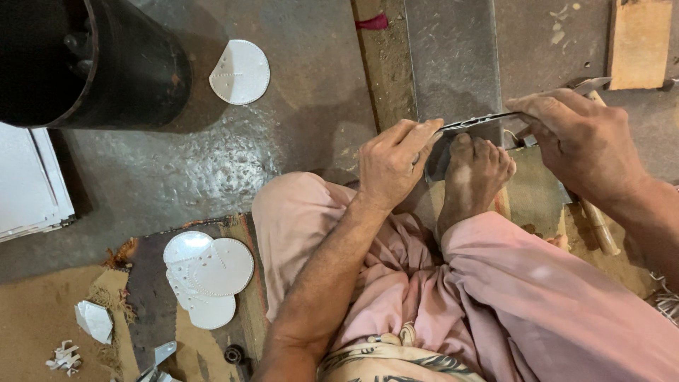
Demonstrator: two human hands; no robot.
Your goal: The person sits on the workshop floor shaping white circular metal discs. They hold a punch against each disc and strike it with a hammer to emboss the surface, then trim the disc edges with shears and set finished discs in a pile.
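Together, left hand (pixel 391 166) and right hand (pixel 580 138) clamped on metal strip (pixel 475 123) ends, above foot (pixel 475 173)

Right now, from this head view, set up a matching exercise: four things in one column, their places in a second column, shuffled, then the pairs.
Things:
1. left hand
2. right hand
3. black drum
4. stack of white discs

Places:
A. top left corner of the floor
B. gripping the right end of the flat metal piece
C. on the mat at lower left
D. gripping the left end of the flat metal piece, beside the bare foot

Pairs: 1-D, 2-B, 3-A, 4-C
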